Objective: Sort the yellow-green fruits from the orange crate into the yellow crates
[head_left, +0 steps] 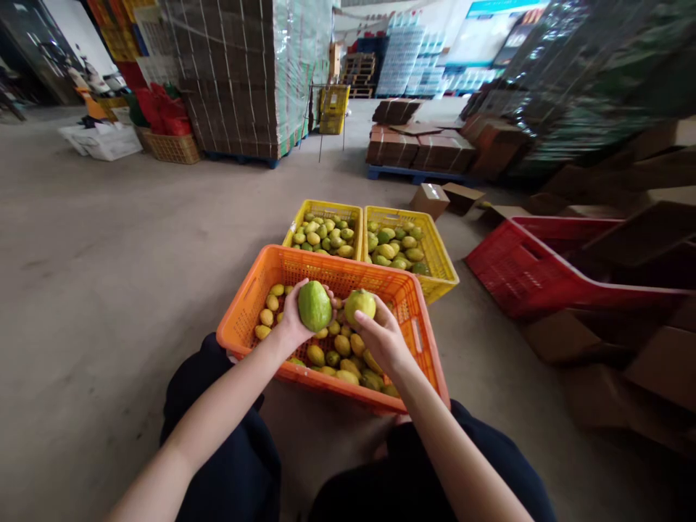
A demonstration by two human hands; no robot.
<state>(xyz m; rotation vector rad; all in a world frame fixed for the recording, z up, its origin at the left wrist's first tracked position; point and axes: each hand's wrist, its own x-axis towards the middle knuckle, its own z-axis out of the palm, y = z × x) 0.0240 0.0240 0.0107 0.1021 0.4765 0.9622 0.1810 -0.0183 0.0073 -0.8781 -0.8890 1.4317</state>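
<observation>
My left hand is wrapped around the side of a large green oval fruit with faint ridges. Close to its right, my right hand grips a rounder yellow-green fruit, thumb on the front. Both fruits are held above an orange plastic crate, apart from each other. Inside the crate, smaller yellow fruits lie at the left, and yellow and greenish ones are heaped in the middle and right. The exact kind of fruit is unclear; they look lemon-like. My hands and forearms hide part of the heap.
Behind the orange crate stand two yellow crates of similar fruit. A red crate and cardboard boxes are on the right. Flattened cartons lie on a blue pallet farther back. A tall wrapped stack stands at the back left.
</observation>
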